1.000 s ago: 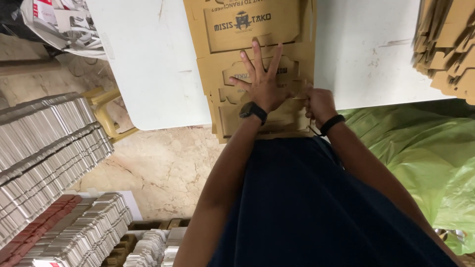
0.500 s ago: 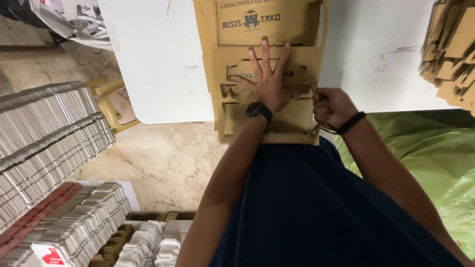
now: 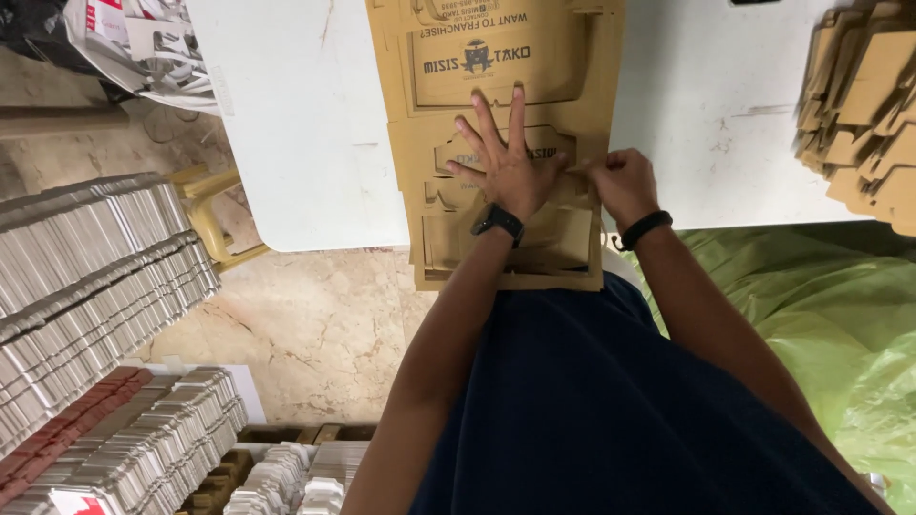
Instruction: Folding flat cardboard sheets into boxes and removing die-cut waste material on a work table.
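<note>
- Compared with the frame half a second before, the right hand [image 3: 622,181] had moved in toward the left hand [image 3: 509,170], so the two sat almost side by side on the cardboard, while the left palm had stayed pressed flat in much the same spot.
- Brown, die-cut and unfolded, the flat cardboard box blank [image 3: 496,67] showed printed panels, cut slots and tabs, and appeared to lie on top of a few more sheets of the same kind.
- It lay on the white table [image 3: 305,124], with its near end hanging past the table edge toward the person at 6 o'clock.
- The blank's printed panel stretched away at 12 o'clock from the left hand, and the folded edge lay at 3 o'clock of that hand.
- The left hand was spread wide, fingers fanned, palm down on the middle of the blank; it pinned the sheet without gripping it.
- The right hand was curled narrow, fingertips pinched on a flap at the blank's right edge.
- At 2 o'clock a stack of brown cardboard pieces [image 3: 863,105] rested on the table; at 8 o'clock lay rows of bundled flat packs [image 3: 95,277].
</note>
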